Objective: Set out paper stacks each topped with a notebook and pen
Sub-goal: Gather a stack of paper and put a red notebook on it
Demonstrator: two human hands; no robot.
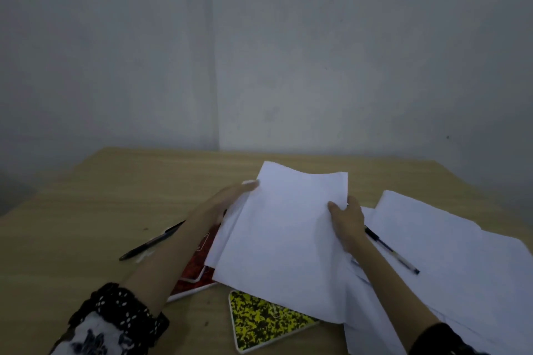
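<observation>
The person holds a sheaf of white paper (284,228) above the middle of the bench (115,196), the left hand (227,199) flat along its left edge and the right hand (346,219) pinched on its right edge, thumb on top. The sheets look light and limp; their edges are uneven and fanned at the left, so they would likely slide apart unless squared and gripped on two opposite sides as now.

Under the sheaf lie a red notebook (196,268), partly covered by the left forearm, and a yellow-and-black notebook (259,320) nearer the person. More loose paper (461,268) spreads to the right with a pen (395,253) resting on it. A second, dark pen (150,243) lies apart on bare wood to the left. The notebooks and loose sheets crowd the middle; the left and far parts of the bench are open for setting a stack down.
</observation>
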